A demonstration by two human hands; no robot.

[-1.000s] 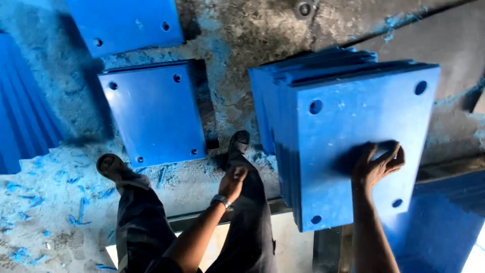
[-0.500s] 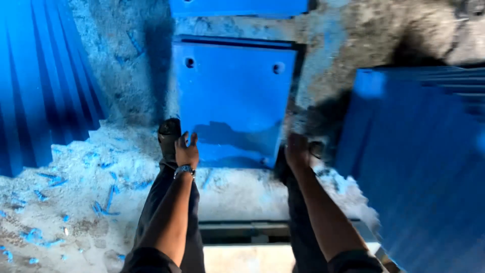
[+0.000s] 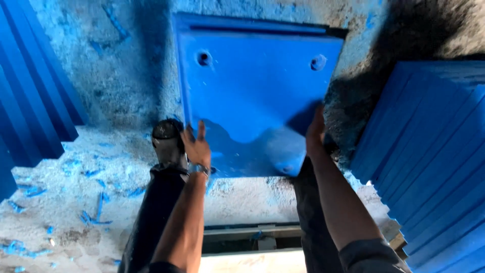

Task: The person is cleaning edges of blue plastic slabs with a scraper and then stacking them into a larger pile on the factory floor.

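Head view: left hand [image 3: 197,146] and right hand [image 3: 316,134], fingers spread, touch blue drilled panel's [image 3: 257,91] near corners on floor [image 3: 76,202]; lifting evenly seems advisable.

The square blue plate [image 3: 257,96] is looking like smooth, slightly glossy plastic; the floor [image 3: 76,202] is showing rough, dusty concrete strewn with blue shavings [image 3: 91,218].

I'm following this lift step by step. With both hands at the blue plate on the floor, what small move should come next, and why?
Probably curl the left hand under the plate's near edge. The right hand already sits at the right edge, while the left hand seems to hover open at the lower left corner, beside the shoe. The plate lies flat on the floor, so it likely needs a grip on both sides.
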